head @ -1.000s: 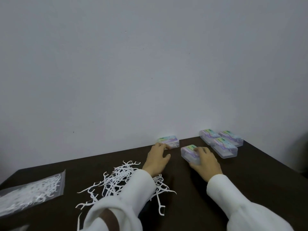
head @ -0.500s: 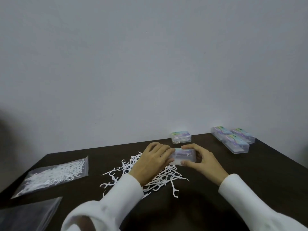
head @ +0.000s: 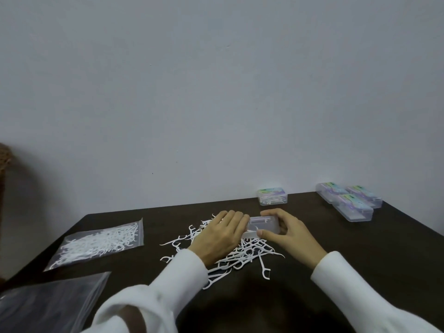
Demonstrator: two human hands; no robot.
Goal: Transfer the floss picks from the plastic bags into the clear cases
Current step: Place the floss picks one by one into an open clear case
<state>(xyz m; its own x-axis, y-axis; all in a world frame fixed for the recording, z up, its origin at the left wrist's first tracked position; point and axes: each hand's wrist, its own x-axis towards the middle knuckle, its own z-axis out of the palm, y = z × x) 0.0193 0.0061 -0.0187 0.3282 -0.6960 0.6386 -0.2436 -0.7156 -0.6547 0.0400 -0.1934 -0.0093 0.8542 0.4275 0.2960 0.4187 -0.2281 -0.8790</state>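
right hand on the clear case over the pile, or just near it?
Touching. The head view shows the right hand with thumb on the near edge and fingers over the far edge of the clear case.

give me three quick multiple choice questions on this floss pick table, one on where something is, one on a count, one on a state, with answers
1. Where does the bag full of floss picks lie?
A. left of the loose pile of picks
B. beside the group of cases at the far right
C. under the person's right sleeve

2. How many clear cases are grouped at the table's far right corner?
A. one
B. three
C. five

3. What is the state of the clear case above the loose pile?
A. lying untouched on the table
B. held between both hands
C. tucked inside a bag

Answers:
1. A: the filled bag sits at the left of the table, apart from the pile.
2. B: three labelled cases lie close together there.
3. B: the left hand and right hand each have a grip on one end.
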